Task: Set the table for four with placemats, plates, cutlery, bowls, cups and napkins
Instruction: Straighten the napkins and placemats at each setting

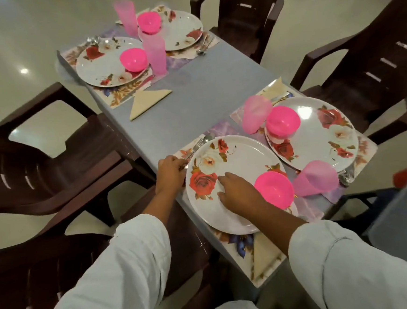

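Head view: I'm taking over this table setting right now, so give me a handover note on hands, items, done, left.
Left hand grips the cutlery beside the near plate; right hand rests on that plate.
All four placemats carry a plate, pink bowl and pink cup.
Napkins show at three places; the far-right one's is unclear.
Left: settle this cutlery, check the fourth napkin.
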